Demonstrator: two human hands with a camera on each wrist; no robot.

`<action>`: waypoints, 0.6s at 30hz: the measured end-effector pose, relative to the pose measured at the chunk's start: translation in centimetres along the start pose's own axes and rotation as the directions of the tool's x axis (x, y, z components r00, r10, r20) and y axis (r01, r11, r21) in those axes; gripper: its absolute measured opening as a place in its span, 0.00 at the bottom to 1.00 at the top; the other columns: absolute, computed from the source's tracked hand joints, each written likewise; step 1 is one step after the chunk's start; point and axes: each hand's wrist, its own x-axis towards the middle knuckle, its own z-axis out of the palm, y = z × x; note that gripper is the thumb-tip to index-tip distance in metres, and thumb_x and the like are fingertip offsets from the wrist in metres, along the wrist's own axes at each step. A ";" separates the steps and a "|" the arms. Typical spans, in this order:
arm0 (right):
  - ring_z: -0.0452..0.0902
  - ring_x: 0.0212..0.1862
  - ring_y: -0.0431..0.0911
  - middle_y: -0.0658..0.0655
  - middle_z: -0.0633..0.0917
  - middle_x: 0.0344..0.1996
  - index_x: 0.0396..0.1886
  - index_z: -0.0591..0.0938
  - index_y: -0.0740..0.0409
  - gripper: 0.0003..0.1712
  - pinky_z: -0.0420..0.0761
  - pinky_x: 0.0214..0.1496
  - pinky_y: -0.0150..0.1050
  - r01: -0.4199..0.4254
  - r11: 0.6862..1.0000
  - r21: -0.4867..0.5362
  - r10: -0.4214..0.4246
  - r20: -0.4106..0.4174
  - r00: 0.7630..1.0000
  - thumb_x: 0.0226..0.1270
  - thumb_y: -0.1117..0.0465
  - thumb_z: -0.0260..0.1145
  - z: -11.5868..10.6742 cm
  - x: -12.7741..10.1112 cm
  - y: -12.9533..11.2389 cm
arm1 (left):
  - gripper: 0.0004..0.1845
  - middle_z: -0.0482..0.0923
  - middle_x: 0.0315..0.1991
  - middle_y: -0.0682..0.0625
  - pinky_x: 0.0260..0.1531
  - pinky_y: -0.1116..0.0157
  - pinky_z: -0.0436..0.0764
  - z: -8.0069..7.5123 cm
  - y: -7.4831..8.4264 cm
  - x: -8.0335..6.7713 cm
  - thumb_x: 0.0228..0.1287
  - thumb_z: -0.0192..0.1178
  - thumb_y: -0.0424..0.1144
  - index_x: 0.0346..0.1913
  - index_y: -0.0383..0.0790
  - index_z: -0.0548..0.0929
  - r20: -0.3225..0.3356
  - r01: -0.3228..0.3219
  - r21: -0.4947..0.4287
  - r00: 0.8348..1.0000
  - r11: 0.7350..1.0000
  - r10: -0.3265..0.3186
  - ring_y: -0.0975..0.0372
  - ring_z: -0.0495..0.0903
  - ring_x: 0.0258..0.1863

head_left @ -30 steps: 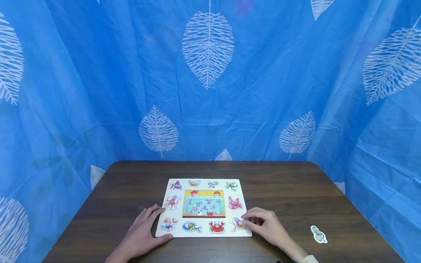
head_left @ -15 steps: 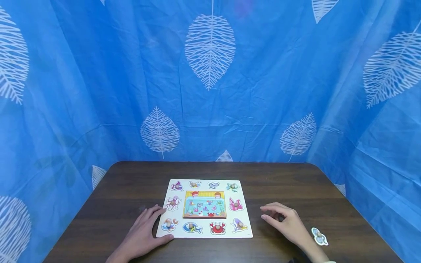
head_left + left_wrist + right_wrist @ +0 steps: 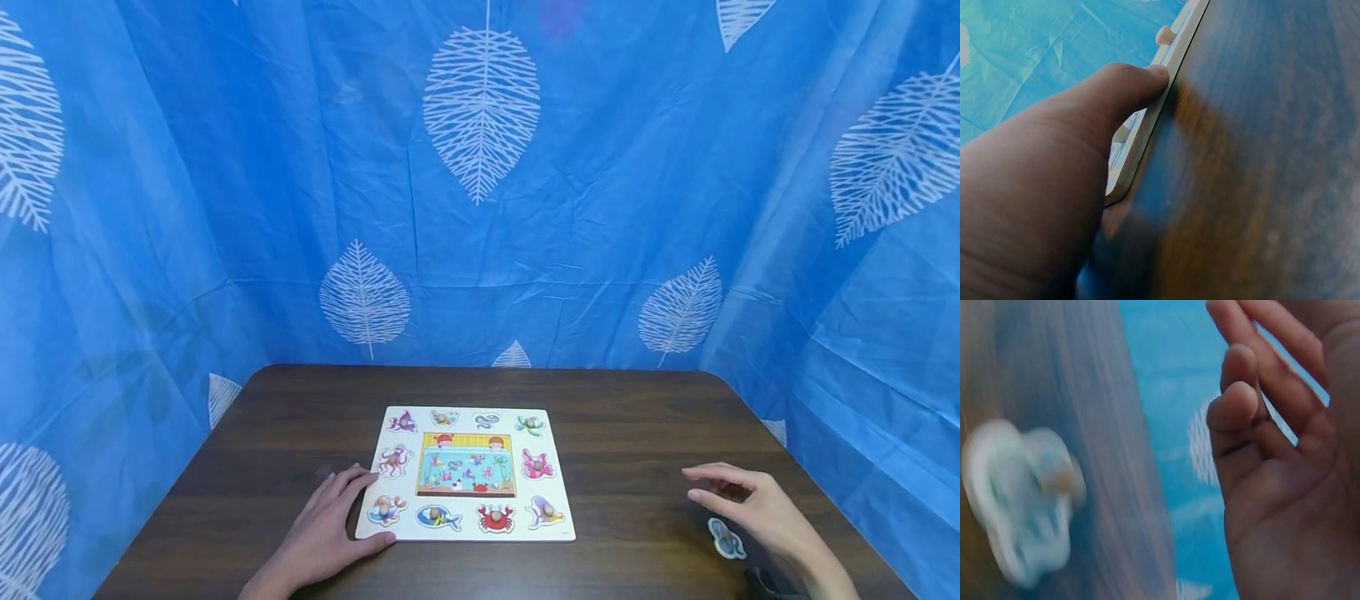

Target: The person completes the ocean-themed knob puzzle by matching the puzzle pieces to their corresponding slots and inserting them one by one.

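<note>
Hands on tabletop [image 3: 645, 433]: L hand [image 3: 322, 529] flat, grip relaxed against puzzle board [image 3: 465, 533] edge. R hand [image 3: 757, 508], grip released, has moved from board to hover over loose piece [image 3: 726, 538].

no readable text, label, brand, number or sign shows in any view. the puzzle board [image 3: 465, 533] on the table carries only pictures of sea animals and a central aquarium scene, too small to show any lettering. the loose puzzle piece [image 3: 726, 538] near the right hand is likewise picture-only, and blurred in the right wrist view. the blue curtain [image 3: 600, 167] behind bears white leaf prints, no words.
</note>
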 end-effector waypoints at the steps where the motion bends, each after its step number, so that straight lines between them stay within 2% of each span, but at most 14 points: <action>1: 0.79 0.34 0.45 0.54 0.89 0.46 0.59 0.85 0.62 0.20 0.78 0.31 0.38 -0.025 1.000 0.007 0.025 0.002 1.000 0.73 0.57 0.69 -0.6 -0.3 0.4 | 0.51 0.73 0.68 0.42 0.72 0.36 0.63 0.0 0.0 0.0 0.49 0.70 0.75 0.68 0.43 0.77 0.002 0.000 0.000 1.000 1.000 0.000 0.44 0.69 0.72; 5: 0.78 0.34 0.47 0.45 0.90 0.45 0.61 0.83 0.66 0.21 0.77 0.32 0.39 -0.093 0.995 0.039 0.091 0.058 0.994 0.74 0.59 0.68 -2.6 -1.1 2.5 | 0.51 0.73 0.68 0.42 0.73 0.36 0.62 0.0 0.0 0.1 0.49 0.69 0.75 0.68 0.43 0.77 0.007 0.009 -0.001 1.000 1.000 -0.009 0.44 0.68 0.72; 8: 0.79 0.37 0.41 0.36 0.88 0.49 0.63 0.81 0.67 0.21 0.78 0.34 0.37 -0.110 0.990 0.086 0.094 0.174 0.980 0.77 0.61 0.64 -3.7 -1.4 4.1 | 0.51 0.73 0.68 0.41 0.72 0.35 0.62 -0.1 0.1 0.1 0.48 0.70 0.75 0.68 0.42 0.77 0.006 0.015 0.000 1.000 1.000 -0.015 0.43 0.68 0.72; 10: 0.79 0.40 0.37 0.32 0.87 0.51 0.66 0.79 0.67 0.21 0.79 0.34 0.37 -0.103 0.985 0.136 0.062 0.274 0.960 0.78 0.63 0.61 -4.3 -1.5 5.2 | 0.51 0.73 0.68 0.41 0.72 0.35 0.62 -0.1 0.1 0.1 0.48 0.70 0.75 0.68 0.42 0.77 0.008 0.018 0.000 1.000 1.000 -0.018 0.43 0.68 0.72; 12: 0.79 0.40 0.36 0.33 0.87 0.52 0.67 0.79 0.66 0.21 0.79 0.33 0.38 -0.102 0.975 0.199 0.025 0.355 0.935 0.79 0.66 0.59 -4.6 -1.5 6.1 | 0.51 0.72 0.68 0.41 0.72 0.35 0.62 -0.1 0.1 0.1 0.48 0.70 0.75 0.68 0.43 0.77 0.013 0.023 0.000 1.000 1.000 -0.023 0.43 0.68 0.72; 14: 0.79 0.38 0.39 0.37 0.88 0.52 0.67 0.78 0.67 0.21 0.77 0.30 0.41 -0.104 0.959 0.265 -0.018 0.421 0.907 0.79 0.69 0.58 -4.7 -1.5 6.8 | 0.51 0.72 0.69 0.42 0.72 0.35 0.62 -0.1 0.0 0.1 0.48 0.69 0.76 0.68 0.43 0.77 0.016 0.024 0.002 1.000 1.000 -0.024 0.43 0.67 0.73; 18: 0.78 0.37 0.43 0.42 0.89 0.48 0.66 0.80 0.65 0.20 0.75 0.29 0.43 -0.121 0.941 0.315 -0.045 0.471 0.881 0.78 0.70 0.57 -4.6 -1.3 7.5 | 0.51 0.73 0.68 0.42 0.72 0.35 0.62 0.0 0.0 0.2 0.48 0.69 0.76 0.68 0.43 0.77 0.016 0.021 0.003 1.000 1.000 -0.021 0.43 0.68 0.72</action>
